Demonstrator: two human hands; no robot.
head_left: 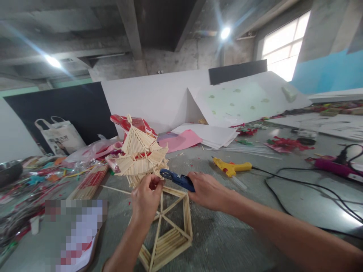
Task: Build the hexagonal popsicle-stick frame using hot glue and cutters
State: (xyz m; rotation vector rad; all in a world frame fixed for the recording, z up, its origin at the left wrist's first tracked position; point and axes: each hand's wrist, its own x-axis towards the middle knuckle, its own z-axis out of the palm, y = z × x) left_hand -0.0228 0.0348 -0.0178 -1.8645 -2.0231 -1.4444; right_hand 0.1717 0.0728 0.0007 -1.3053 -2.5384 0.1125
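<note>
My left hand (146, 196) is closed in a pinch on a thin wooden stick (116, 189), whose long end sticks out to the left. In my right hand (208, 189) is a blue plier-like cutter (177, 179), its tip by my left fingertips; whether its jaws touch the stick I cannot tell. Below both hands lies a hexagonal stick frame (187, 219) with crossing spokes, one section filled with parallel sticks. My left hand and forearm hide part of it. Just behind stands a tiered stick pagoda (141, 145) with a pointed roof.
A yellow glue gun (231, 167) lies to the right, its black cord (295, 185) running towards a purple power strip (334, 166). On the left are a bundle of sticks (89, 183), a blurred-out flat object (76, 238) and craft scraps. Paper sheets (208, 135) lie behind.
</note>
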